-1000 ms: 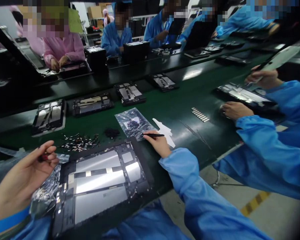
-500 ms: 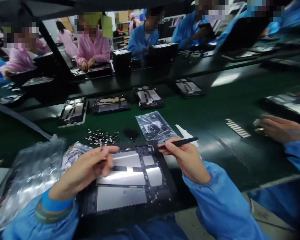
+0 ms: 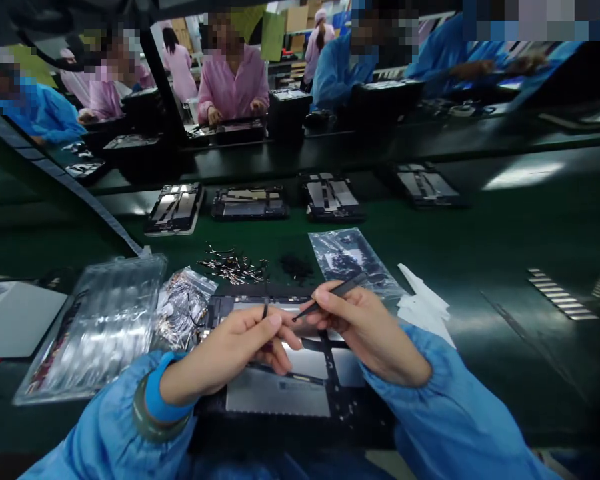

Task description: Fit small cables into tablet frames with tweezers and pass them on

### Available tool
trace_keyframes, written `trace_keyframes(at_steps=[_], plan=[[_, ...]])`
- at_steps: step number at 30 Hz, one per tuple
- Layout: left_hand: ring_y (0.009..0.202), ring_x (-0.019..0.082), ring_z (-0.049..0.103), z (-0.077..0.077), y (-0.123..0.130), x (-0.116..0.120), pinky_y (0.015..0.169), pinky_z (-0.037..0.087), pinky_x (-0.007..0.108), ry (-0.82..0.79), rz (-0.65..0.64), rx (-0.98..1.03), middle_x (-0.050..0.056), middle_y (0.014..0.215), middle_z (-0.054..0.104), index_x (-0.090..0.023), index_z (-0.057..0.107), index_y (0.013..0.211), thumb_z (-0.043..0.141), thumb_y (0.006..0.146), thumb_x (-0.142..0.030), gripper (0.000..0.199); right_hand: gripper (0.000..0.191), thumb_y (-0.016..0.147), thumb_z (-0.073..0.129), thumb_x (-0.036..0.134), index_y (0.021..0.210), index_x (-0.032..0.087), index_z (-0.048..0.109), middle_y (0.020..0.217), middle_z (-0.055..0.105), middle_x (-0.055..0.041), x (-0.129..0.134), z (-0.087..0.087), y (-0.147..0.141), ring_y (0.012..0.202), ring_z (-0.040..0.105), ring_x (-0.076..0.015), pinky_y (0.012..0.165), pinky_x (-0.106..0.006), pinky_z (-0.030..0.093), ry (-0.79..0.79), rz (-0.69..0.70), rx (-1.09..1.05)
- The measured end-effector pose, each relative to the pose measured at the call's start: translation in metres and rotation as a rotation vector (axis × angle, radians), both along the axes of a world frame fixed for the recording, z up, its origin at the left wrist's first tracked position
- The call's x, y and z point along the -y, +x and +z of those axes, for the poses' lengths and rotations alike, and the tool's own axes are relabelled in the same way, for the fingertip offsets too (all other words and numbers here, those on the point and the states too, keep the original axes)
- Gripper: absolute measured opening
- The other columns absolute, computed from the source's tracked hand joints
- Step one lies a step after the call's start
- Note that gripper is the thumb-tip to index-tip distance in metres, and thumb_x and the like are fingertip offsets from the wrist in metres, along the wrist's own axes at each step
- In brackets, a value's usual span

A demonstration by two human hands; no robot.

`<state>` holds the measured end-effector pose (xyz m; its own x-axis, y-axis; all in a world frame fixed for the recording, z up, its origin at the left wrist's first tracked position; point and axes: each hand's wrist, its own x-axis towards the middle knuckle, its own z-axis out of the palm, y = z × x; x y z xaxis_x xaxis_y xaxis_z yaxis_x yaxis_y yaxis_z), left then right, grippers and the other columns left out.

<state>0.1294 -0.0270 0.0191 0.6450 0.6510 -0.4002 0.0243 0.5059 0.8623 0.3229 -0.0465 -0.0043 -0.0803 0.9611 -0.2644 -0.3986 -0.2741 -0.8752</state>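
My left hand [image 3: 235, 347] is over an opened tablet [image 3: 280, 393], thumb and index finger pinched on a small black strip [image 3: 265, 308] that sticks up between them. With my right hand [image 3: 363, 323] I grip black tweezers [image 3: 343, 289] pointing left. A tiny dark piece [image 3: 295, 319] shows at their tip, close to my left fingertips. The tablet lies flat, its silver panels and black frame exposed; both hands cover its upper middle.
Behind the tablet are a pile of small cables [image 3: 235, 265], a heap of black bits [image 3: 296, 267] and a plastic bag [image 3: 355, 260]. A clear tray [image 3: 115, 320] and a bag of cables [image 3: 183, 303] lie left, white paper [image 3: 423, 297] right. Opened tablets [image 3: 250, 202] line the back.
My two hands have come together over the tablet. The tweezers have swung from pointing right to pointing left, toward my left fingers. The view has shifted, and the neighbour's hand is out of sight.
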Motion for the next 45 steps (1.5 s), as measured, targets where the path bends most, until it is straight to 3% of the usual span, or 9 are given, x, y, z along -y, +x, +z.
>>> trace_keyframes(at_steps=[7,11,15,18,26,32,37,40,45], plan=[[0.062,0.011,0.062,0.001,-0.002,0.0,0.063,0.05,0.023,0.028,-0.052,-0.047,0.004,0.069,0.063,-0.011,0.063,0.082,0.058,0.082,-0.053,0.042,0.027,0.066,0.081,0.039,0.07,0.016,0.067,0.071,0.073,-0.0039,-0.002,-0.001,-0.003,0.058,0.066,-0.0084,0.052,-0.011,0.05,-0.089,0.018,-0.083],[0.063,0.011,0.061,-0.004,-0.008,-0.004,0.064,0.049,0.025,0.115,-0.015,-0.049,0.004,0.078,0.064,-0.014,0.062,0.097,0.058,0.083,-0.051,0.04,0.029,0.065,0.081,0.041,0.068,0.016,0.067,0.07,0.072,-0.0033,-0.004,-0.001,-0.001,0.055,0.064,-0.007,0.051,-0.011,0.049,-0.088,0.01,-0.069],[0.05,0.007,0.047,-0.008,-0.017,-0.013,0.051,0.037,0.02,0.302,0.184,-0.161,-0.004,0.061,0.051,-0.015,0.059,0.106,0.054,0.087,-0.044,0.035,0.033,0.062,0.082,0.043,0.07,0.016,0.065,0.071,0.072,-0.0034,-0.018,-0.008,-0.002,0.057,0.065,-0.0085,0.052,-0.013,0.05,0.018,-0.142,0.126],[0.045,0.006,0.038,-0.009,-0.024,-0.018,0.045,0.03,0.021,0.281,0.26,-0.157,-0.006,0.059,0.044,-0.015,0.058,0.104,0.05,0.089,-0.046,0.035,0.037,0.06,0.08,0.047,0.071,0.015,0.063,0.064,0.07,-0.0037,-0.029,-0.017,-0.007,0.058,0.066,-0.013,0.053,-0.019,0.051,0.059,-0.161,0.319],[0.046,0.007,0.04,-0.016,-0.028,-0.021,0.047,0.032,0.022,0.298,0.198,-0.147,-0.005,0.056,0.045,-0.017,0.059,0.1,0.041,0.093,-0.045,0.033,0.031,0.07,0.069,0.046,0.076,0.017,0.062,0.062,0.067,-0.0032,-0.037,-0.032,-0.013,0.062,0.069,-0.02,0.054,-0.027,0.051,0.107,-0.097,0.596],[0.049,0.009,0.041,-0.02,-0.024,-0.024,0.051,0.033,0.023,0.264,0.163,-0.116,-0.004,0.055,0.046,-0.016,0.061,0.09,0.031,0.094,-0.053,0.048,0.023,0.077,0.064,0.043,0.078,0.02,0.063,0.063,0.068,-0.0019,-0.034,-0.037,-0.015,0.064,0.068,-0.0204,0.06,-0.03,0.051,0.21,-0.074,0.845],[0.061,0.01,0.049,-0.019,-0.025,-0.023,0.061,0.038,0.022,0.345,0.141,-0.157,-0.002,0.063,0.05,-0.016,0.061,0.079,0.045,0.091,-0.045,0.034,0.034,0.08,0.06,0.052,0.074,0.018,0.061,0.066,0.067,-0.0038,-0.03,-0.029,-0.011,0.063,0.066,-0.0182,0.06,-0.029,0.053,0.196,-0.2,0.547],[0.067,0.012,0.054,-0.014,-0.023,-0.023,0.067,0.041,0.023,0.41,0.126,-0.201,-0.001,0.068,0.057,-0.017,0.061,0.083,0.044,0.092,-0.043,0.032,0.027,0.088,0.051,0.041,0.079,0.019,0.064,0.085,0.07,-0.0057,-0.024,-0.018,-0.006,0.077,0.066,-0.0174,0.069,-0.03,0.053,0.372,-0.286,0.472],[0.078,0.016,0.058,-0.011,-0.015,-0.019,0.072,0.043,0.026,0.679,0.049,-0.354,0.003,0.072,0.064,-0.017,0.064,0.073,0.045,0.091,-0.034,0.031,0.022,0.09,0.05,0.019,0.109,0.022,0.062,0.092,0.07,-0.0017,-0.008,-0.003,-0.015,0.075,0.065,-0.0128,0.065,-0.024,0.052,0.668,-0.175,0.854]])
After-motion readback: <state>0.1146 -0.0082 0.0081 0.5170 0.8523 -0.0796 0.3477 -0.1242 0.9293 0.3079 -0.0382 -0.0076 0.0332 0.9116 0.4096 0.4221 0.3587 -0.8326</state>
